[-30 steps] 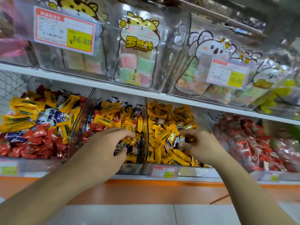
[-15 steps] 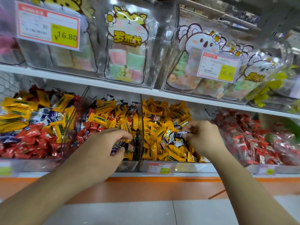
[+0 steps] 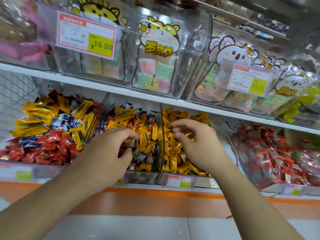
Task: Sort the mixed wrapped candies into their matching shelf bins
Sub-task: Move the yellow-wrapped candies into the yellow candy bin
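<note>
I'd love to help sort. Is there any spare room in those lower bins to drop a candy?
Some. The yellow candy bin is bare at its right, toward the red candy bin. The middle bin and left bin are heaped. Both the left hand and right hand crowd the divider.

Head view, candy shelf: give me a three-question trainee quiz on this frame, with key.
1. True or false: the right hand is over the bin of mostly yellow candies.
2. Which bin is the left hand in? A) far-left mixed bin B) mixed bin left of the clear divider C) red candy bin
3. Fill in: the left price tag on the upper shelf reads ____.

Key: 1 true; 2 B; 3 16.80
</note>
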